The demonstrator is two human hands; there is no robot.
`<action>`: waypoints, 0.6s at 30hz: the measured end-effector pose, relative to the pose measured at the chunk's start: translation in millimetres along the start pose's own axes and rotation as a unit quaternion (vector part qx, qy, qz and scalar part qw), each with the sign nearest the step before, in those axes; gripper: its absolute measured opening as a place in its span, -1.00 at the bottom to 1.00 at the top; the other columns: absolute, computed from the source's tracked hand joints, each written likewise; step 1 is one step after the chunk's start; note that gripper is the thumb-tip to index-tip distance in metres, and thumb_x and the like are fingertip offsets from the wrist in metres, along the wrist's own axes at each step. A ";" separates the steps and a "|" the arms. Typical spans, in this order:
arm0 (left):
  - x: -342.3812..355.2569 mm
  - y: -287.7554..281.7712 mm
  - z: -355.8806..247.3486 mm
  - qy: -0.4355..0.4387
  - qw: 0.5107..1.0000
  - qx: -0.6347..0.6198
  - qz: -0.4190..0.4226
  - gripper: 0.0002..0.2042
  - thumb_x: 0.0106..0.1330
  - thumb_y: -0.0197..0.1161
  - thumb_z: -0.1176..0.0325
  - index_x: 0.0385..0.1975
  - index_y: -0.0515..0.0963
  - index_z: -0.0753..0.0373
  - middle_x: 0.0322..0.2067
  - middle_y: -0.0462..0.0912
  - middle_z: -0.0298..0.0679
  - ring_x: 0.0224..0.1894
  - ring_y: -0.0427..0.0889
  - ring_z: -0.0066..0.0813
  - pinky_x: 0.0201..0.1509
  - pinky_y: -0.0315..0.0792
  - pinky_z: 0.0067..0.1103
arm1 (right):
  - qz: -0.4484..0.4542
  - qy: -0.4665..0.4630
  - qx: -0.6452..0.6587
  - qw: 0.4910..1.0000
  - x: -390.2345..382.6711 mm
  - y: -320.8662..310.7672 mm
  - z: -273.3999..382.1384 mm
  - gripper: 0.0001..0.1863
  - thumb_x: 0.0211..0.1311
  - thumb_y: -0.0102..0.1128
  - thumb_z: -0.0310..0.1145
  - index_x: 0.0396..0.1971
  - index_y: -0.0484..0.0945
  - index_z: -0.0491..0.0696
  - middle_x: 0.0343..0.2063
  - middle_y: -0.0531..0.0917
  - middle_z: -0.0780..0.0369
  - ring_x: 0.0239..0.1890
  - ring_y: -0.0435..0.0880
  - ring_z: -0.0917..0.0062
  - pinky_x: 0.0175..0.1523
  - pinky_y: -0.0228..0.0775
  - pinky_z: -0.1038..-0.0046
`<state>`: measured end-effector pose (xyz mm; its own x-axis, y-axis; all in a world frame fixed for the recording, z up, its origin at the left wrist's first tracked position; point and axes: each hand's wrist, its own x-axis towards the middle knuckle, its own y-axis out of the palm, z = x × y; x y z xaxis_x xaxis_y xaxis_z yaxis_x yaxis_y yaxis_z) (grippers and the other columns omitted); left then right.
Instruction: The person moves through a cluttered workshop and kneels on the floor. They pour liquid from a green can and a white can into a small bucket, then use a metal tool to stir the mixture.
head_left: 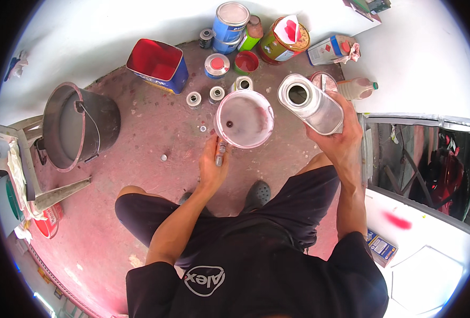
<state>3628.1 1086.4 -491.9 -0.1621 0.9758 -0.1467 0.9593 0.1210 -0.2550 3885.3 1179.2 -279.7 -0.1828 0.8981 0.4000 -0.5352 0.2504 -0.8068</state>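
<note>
My left hand (214, 164) grips the handle of a spray gun (222, 149), whose round white cup (253, 116) is open at the top, pink-stained at the rim, with a dark hole at the bottom. My right hand (341, 124) is wrapped round an oblong silver metal can (322, 110), held up to the right of the cup with its round mouth open. Behind the cup stand small open metal tins (194, 99) and a blue can with a red cap (217, 71). A small cap (164, 157) lies on the floor to the left.
A grey bucket (60, 127), blue tin with red inside (157, 79), stacked blue cans (229, 21), olive drum (277, 47), solvent can (325, 53) and plastic bottle (354, 90) stand around the floor. A low stool (60, 193) is at left. Walls border the back; an opening (420, 164) is right.
</note>
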 end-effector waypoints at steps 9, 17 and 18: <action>-0.4 1.4 -11.2 0.047 0.998 0.037 -0.002 -0.65 0.44 0.38 0.33 0.15 0.56 0.26 -0.11 0.69 0.09 -0.12 0.74 0.12 -0.09 0.59 -0.24 | 0.021 -0.150 -0.108 0.983 10.5 -23.1 21.1 -0.15 -0.25 0.71 -0.50 0.20 0.54 -0.10 0.11 0.69 0.05 0.15 0.70 0.11 0.22 0.59 0.20; -1.0 3.6 -12.2 0.023 0.999 0.040 0.018 -0.63 0.44 0.38 0.25 0.15 0.56 0.26 -0.07 0.71 0.11 -0.10 0.75 0.16 -0.12 0.60 -0.18 | 0.033 -0.180 -0.145 0.972 13.8 -26.8 31.8 -0.18 -0.38 0.59 -0.58 0.13 0.60 -0.06 0.10 0.68 0.14 0.16 0.66 0.15 0.23 0.58 0.17; -1.1 3.5 -9.3 0.028 0.999 0.043 0.017 -0.62 0.44 0.38 0.25 0.16 0.56 0.27 -0.06 0.71 0.11 -0.10 0.75 0.17 -0.12 0.60 -0.17 | 0.037 -0.181 -0.147 0.972 14.4 -26.6 32.5 -0.17 -0.40 0.57 -0.59 0.13 0.59 -0.05 0.10 0.67 0.14 0.17 0.66 0.16 0.24 0.58 0.17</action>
<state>3633.7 1087.4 -483.8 -0.1149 0.9880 -0.1034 0.9403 0.0746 -0.3320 3870.1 1173.7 -238.3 -0.5187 0.7450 0.4194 -0.2601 0.3298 -0.9075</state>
